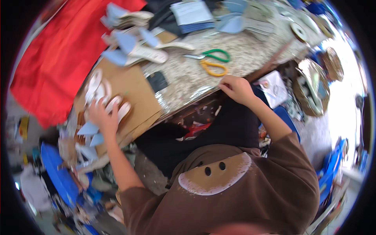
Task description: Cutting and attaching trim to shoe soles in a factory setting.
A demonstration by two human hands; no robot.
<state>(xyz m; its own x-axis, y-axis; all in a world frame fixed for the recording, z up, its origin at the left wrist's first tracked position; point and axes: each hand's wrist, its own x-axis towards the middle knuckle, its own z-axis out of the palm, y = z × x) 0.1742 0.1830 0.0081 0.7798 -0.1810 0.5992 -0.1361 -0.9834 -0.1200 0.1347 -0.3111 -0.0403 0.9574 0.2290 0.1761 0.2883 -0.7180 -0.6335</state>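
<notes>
My left hand [102,117] reaches over a cluster of white sandal soles on the cardboard at the left. Its thumb and fingers are apart and slightly blurred, touching or just above the soles; I see no firm hold. A white sole [124,111] lies beside the thumb, and a light blue pointed piece [88,128] shows beneath the wrist. My right hand [237,89] rests at the table's front edge with its fingers curled together. Whatever they may pinch is too small to see. Scissors [214,55] with one green and one orange handle lie just beyond it.
Cardboard [143,98] covers the table's left part, with a dark square patch [157,81] beside it. White and blue sole pieces [147,53] lie farther back, near a stack of paper [192,15]. Red cloth [51,66] hangs at far left; a filled sack [313,88] stands at right.
</notes>
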